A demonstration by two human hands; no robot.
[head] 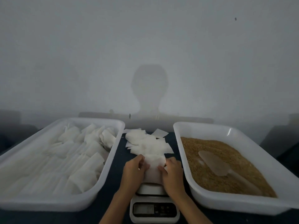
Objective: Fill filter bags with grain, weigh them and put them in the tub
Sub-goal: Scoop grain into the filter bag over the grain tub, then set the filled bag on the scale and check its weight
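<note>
White filter paper fills the middle of your view: you hold one white paper filter bag over the platform of the small white digital scale. Your left hand pinches the bag's left edge with curled fingers, and your right hand grips its right edge the same way. Just beyond them a loose pile of flat empty white filter bags lies on the dark desk. On your left, the white plastic tub holds rows of filled bags. On your right, a second white plastic tub holds brown grain, with a translucent plastic scoop lying on it.
</note>
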